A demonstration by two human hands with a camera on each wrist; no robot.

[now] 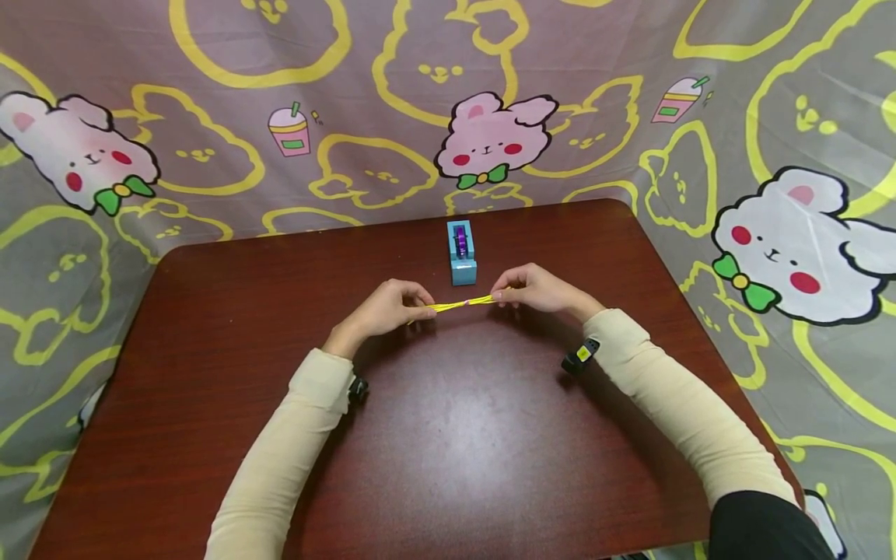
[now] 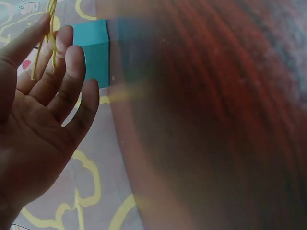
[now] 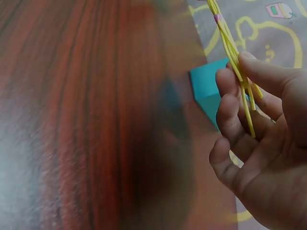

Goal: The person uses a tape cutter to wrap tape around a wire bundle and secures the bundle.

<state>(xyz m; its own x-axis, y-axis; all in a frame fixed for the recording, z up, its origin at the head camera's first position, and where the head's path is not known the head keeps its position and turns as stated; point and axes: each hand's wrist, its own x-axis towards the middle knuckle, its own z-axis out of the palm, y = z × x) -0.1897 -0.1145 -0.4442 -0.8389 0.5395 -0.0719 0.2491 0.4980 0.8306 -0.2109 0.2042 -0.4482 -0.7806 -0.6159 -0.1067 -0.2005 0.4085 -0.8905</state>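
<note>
A thin bundle of yellow cords (image 1: 451,306) stretches between the two hands above the table, with a small purple band (image 3: 217,17) round its middle. My left hand (image 1: 392,307) pinches one end between thumb and index finger, and loose cord ends stick out past the fingertips in the left wrist view. The other end is pinched by my right hand (image 1: 537,288); several cord tips hang over its palm in the right wrist view. Just behind the bundle stands a blue tape dispenser (image 1: 463,271) with a purple tape roll (image 1: 460,239) in it.
The dark red-brown wooden table (image 1: 448,451) reaches back to a cartoon-printed cloth (image 1: 392,93), which also hangs along the sides. A dark wrist device (image 1: 581,355) is worn on the right arm, another (image 1: 358,389) on the left.
</note>
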